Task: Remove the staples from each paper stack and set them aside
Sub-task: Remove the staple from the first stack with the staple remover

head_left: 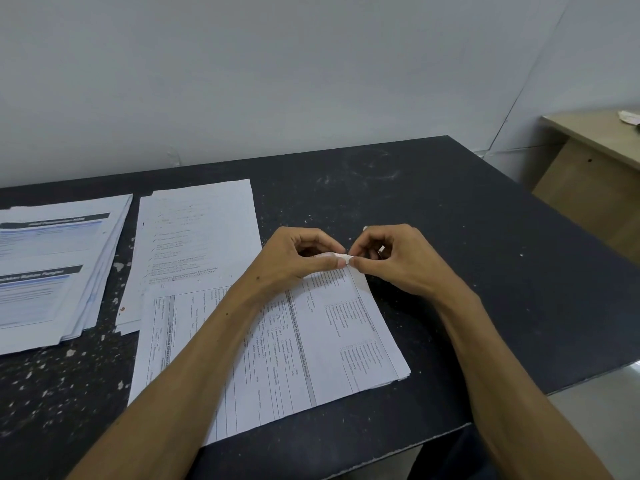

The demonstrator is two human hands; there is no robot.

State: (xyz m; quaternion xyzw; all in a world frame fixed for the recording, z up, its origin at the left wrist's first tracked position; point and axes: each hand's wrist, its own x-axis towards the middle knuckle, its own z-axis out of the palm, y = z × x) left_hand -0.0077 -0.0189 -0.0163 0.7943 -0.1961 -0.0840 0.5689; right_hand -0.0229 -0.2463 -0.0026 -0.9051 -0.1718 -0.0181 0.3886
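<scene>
- Form stack (294,344) lies centre on the dark surface (485,271); its 1 o'clock corner is lifted.
- Left hand (294,258) pinches that corner steady, probably so the right hand (391,261), fingertips closed there, can pick the staple.
- Other stacks (59,268) wait at 9 o'clock.

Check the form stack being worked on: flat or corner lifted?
Corner lifted: both hands, left hand and right hand, pinch the form stack corner off the table.

Hidden and cut off
Fingertips covered the form stack's (311,344) far corner; any staple stayed unseen; the left pile (52,271) ran offscreen.
</scene>
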